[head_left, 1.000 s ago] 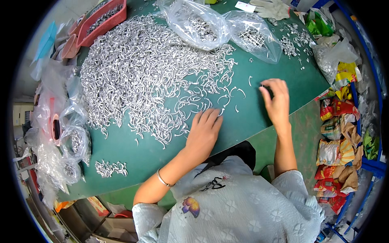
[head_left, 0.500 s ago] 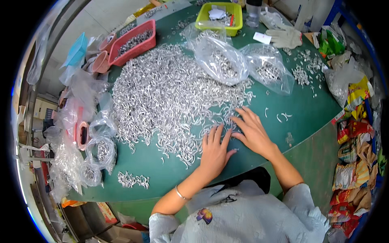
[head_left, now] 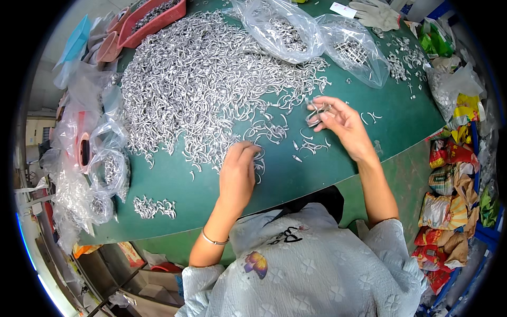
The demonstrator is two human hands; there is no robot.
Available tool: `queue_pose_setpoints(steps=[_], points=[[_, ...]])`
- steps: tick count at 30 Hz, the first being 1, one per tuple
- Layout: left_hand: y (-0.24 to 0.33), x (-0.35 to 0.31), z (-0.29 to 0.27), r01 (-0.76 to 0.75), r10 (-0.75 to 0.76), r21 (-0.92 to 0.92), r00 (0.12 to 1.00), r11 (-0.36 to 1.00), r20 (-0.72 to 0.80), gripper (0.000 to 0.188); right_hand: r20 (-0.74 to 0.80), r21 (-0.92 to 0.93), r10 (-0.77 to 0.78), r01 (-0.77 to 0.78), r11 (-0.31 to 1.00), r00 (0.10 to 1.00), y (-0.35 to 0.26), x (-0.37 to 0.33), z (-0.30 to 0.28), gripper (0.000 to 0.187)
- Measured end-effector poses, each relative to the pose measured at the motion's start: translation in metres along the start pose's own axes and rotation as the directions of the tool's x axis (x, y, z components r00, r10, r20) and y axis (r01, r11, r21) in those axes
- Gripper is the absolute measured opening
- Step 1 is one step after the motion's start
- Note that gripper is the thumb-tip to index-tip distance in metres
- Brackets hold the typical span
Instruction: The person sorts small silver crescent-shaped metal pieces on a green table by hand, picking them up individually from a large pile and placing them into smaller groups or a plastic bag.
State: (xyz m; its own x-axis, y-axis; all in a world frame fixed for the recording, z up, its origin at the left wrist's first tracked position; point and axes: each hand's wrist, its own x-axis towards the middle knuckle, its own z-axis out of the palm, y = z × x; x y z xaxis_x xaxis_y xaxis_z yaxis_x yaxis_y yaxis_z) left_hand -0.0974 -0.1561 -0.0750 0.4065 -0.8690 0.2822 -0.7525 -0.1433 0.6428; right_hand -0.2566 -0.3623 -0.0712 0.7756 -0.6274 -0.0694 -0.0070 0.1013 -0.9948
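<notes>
At the table (head_left: 296, 182), pieces (head_left: 319, 113) held in the right hand (head_left: 343, 126)

Nearest, a pale shirt (head_left: 311, 269) is seen, and a bangle (head_left: 214, 241) is worn on the left wrist. Toward the table's near edge, on the left, a cluster (head_left: 154, 207) of silvery curved parts is set apart. The left hand (head_left: 236, 171) is lowered to the near edge of the pile (head_left: 195, 90), its fingers curled down; whether anything is pinched there cannot be told. Several silvery pieces are gripped between the thumb and fingers of the right hand, which is partly closed over the table. Just below them, a few strays (head_left: 315, 147) are scattered. Beyond, a broad stretch of table is covered by the pile. To the right, off the table, packets (head_left: 441, 208) are stacked. Behind the pile, part-filled clear bags (head_left: 364, 67) are laid, with a pink bin (head_left: 171, 17) at the far left and a glove (head_left: 376, 14) at the far right.
</notes>
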Motion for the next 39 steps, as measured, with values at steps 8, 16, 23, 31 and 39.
queue_pose_setpoints(steps=[8,16,23,31,39], points=[[-0.002,0.002,0.001,0.062,-0.068,-0.073,0.995,0.995,-0.074,0.019,-0.089,-0.703,-0.349,0.19,0.685,0.933,-0.015,-0.026,-0.008,0.025],[0.007,0.003,-0.001,0.082,-0.088,-0.047,0.987,0.996,-0.131,0.023,0.033,-0.824,-0.409,0.256,0.505,0.912,-0.001,-0.02,-0.001,0.02],[0.03,-0.007,0.001,0.082,-0.082,0.02,0.997,0.996,-0.014,0.03,0.068,-0.874,-0.405,0.25,0.417,0.912,0.001,-0.022,-0.014,0.01],[0.043,0.05,0.03,-0.228,0.209,0.064,0.954,0.972,0.217,0.042,-0.176,-0.974,-0.5,-0.074,0.216,0.848,-0.005,-0.037,-0.063,0.01],[0.021,0.092,0.077,-0.512,0.392,0.298,0.838,0.806,0.378,0.035,-0.14,-0.912,-0.538,0.103,0.397,0.831,-0.009,-0.028,-0.063,0.021]])
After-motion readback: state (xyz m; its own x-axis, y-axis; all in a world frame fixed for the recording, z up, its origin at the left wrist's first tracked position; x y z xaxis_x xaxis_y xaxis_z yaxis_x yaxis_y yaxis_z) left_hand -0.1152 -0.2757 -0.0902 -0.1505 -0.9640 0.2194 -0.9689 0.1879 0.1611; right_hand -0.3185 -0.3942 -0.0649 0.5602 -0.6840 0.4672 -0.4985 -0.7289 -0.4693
